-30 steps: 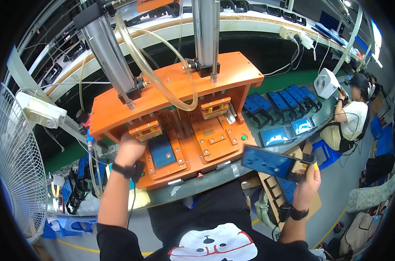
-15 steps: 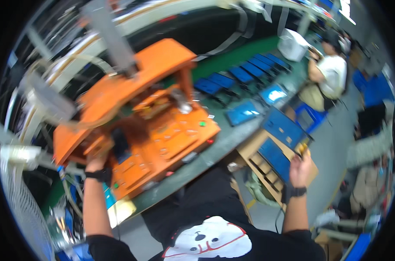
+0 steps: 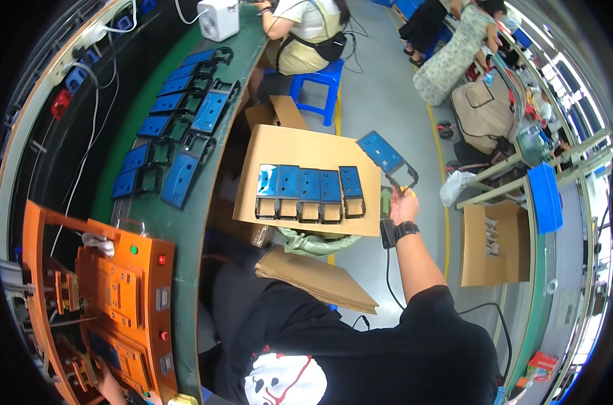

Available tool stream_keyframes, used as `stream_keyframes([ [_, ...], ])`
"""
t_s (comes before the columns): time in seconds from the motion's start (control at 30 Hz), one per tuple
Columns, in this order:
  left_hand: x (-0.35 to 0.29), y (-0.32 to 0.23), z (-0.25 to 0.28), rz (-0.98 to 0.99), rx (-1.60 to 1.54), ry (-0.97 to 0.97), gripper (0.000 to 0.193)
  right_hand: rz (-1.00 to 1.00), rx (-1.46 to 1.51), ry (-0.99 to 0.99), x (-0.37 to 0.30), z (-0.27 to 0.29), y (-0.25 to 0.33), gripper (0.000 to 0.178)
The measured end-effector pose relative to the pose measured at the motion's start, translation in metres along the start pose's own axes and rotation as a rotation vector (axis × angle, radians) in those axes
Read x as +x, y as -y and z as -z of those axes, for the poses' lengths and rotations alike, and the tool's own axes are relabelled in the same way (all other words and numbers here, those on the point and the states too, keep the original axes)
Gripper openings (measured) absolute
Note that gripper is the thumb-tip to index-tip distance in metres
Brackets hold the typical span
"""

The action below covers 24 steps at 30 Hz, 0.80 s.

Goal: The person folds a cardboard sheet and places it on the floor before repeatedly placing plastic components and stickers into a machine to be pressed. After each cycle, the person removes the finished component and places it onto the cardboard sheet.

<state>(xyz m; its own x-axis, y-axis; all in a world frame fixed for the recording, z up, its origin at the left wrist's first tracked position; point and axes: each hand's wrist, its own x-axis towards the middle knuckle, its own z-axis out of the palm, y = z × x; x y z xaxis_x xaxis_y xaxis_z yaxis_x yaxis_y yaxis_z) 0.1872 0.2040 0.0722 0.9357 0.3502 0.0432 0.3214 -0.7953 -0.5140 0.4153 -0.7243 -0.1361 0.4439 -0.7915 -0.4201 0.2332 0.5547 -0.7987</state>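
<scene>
Gripping a blue-faced rectangular panel [image 3: 382,152] by its black frame, the right hand [image 3: 406,204] held it beside a tan cardboard sheet [image 3: 306,145] bearing five similar panels [image 3: 310,183]. Left hand [image 3: 109,385] was at the orange metal press [image 3: 159,253], grip indiscernible.

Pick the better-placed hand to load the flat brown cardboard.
Probably the right hand: it holds a blue rectangular panel near the cardboard; the left hand is at the orange metal press.
</scene>
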Motion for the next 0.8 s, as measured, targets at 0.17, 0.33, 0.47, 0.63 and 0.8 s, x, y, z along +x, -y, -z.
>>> stream_keyframes([
  [0.17, -0.036, -0.108, 0.126, 0.288, -0.850, -0.303, 0.037, -0.071, 0.085, -0.225, 0.074, 0.107, -0.061, 0.015],
  [0.33, -0.051, -0.140, 0.129, 0.337, -1.054, -0.390, 0.033, -0.191, 0.221, -0.357, 0.133, 0.158, -0.128, 0.020],
  [0.47, -0.048, -0.151, 0.124, 0.378, -1.067, -0.425, 0.036, -0.194, 0.240, -0.342, 0.148, 0.170, -0.144, 0.020],
  [0.63, -0.070, -0.173, 0.155, 0.608, -1.124, -0.448, 0.035, -0.426, -0.330, -0.303, 0.105, 0.128, -0.152, 0.029],
  [0.8, -0.073, -0.177, 0.136, 0.622, -1.110, -0.522, 0.036, 0.109, -1.552, -0.127, 0.078, 0.108, -0.127, 0.026],
])
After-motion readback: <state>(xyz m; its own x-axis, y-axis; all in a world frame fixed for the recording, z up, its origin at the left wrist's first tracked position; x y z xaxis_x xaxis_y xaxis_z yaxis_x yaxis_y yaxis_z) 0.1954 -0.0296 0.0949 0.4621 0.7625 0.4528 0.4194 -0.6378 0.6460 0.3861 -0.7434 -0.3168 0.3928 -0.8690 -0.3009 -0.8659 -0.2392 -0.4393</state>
